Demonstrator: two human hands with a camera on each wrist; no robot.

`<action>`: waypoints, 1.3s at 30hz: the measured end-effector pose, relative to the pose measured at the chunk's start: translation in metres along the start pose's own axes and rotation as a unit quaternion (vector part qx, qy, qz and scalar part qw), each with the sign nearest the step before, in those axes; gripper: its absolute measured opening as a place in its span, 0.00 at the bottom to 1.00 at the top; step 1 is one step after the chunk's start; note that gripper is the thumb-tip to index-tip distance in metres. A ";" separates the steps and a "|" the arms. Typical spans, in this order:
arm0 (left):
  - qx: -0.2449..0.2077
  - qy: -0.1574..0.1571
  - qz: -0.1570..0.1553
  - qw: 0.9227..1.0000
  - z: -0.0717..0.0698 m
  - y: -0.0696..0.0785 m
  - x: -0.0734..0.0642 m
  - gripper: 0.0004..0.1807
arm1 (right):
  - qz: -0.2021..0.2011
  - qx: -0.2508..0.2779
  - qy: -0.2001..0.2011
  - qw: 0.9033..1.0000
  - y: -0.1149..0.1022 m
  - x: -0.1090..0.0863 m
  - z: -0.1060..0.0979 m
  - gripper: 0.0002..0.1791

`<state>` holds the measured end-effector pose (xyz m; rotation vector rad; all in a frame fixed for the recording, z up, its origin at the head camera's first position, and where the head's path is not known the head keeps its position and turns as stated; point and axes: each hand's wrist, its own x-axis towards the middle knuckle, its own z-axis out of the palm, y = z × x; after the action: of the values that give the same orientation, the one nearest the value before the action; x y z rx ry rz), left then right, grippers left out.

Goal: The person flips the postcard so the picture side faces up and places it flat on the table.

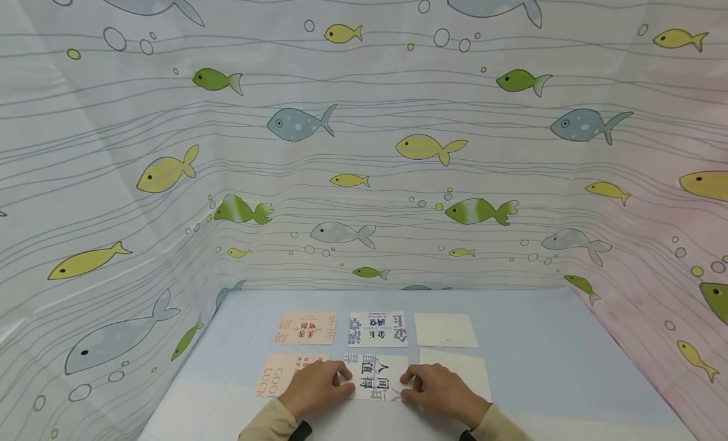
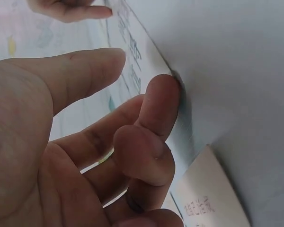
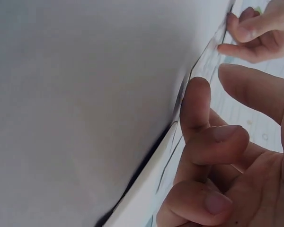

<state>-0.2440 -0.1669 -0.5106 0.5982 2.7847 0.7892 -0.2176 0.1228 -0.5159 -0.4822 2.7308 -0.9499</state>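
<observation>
A white card with dark and purple characters (image 1: 375, 381) lies flat in the middle of the front row. At its left edge is my left hand (image 1: 321, 385), partly over the orange-lettered "LUCK" card (image 1: 270, 376). My right hand (image 1: 440, 390) is at the opposite edge, overlapping a cream card (image 1: 474, 368). In the left wrist view, the index fingertip (image 2: 161, 101) touches the middle card's edge, with the thumb held apart from it. The right wrist view shows the same: an index fingertip (image 3: 197, 99) at the card edge, thumb separate, other fingers bent.
Behind lies a second row: an orange-printed card (image 1: 307, 329), a purple-printed card (image 1: 378, 330) and a plain cream card (image 1: 445, 330). All rest on a pale blue and white table (image 1: 540, 365). A fish-patterned curtain (image 1: 398, 239) encloses the back and sides.
</observation>
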 end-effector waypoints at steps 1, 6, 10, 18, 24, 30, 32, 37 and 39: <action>-0.002 0.000 0.000 1.000 -0.001 0.000 0.001 0.15 | -0.001 0.001 0.000 1.000 0.001 0.000 -0.001 0.13; -0.003 0.016 0.013 1.000 -0.007 0.008 0.010 0.15 | -0.016 0.011 0.012 1.000 0.008 0.000 -0.008 0.15; 0.005 0.046 0.036 0.998 -0.013 0.018 0.024 0.16 | -0.018 0.016 0.036 0.999 0.011 0.001 -0.020 0.15; 0.008 0.080 0.053 0.995 -0.010 0.035 0.063 0.23 | 0.003 0.011 0.068 0.998 0.022 0.000 -0.044 0.18; 0.035 0.075 0.061 0.995 0.005 0.044 0.093 0.27 | 0.011 0.006 0.090 0.996 0.040 -0.002 -0.058 0.20; 0.058 0.071 0.072 0.993 0.017 0.055 0.127 0.28 | 0.032 0.004 0.109 0.994 0.057 -0.002 -0.068 0.25; 0.066 0.068 0.070 0.993 0.021 0.060 0.137 0.29 | 0.040 0.006 0.112 0.993 0.060 -0.002 -0.071 0.26; 0.113 0.056 0.076 0.989 0.033 0.070 0.163 0.34 | 0.054 0.010 0.120 0.991 0.068 0.000 -0.076 0.28; 0.139 0.052 0.075 0.986 0.037 0.073 0.171 0.37 | 0.059 0.013 0.120 0.991 0.072 0.002 -0.077 0.29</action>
<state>-0.3636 -0.0201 -0.5140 0.8449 2.9995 0.4718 -0.2598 0.2189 -0.5025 -0.2086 2.9144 -1.0739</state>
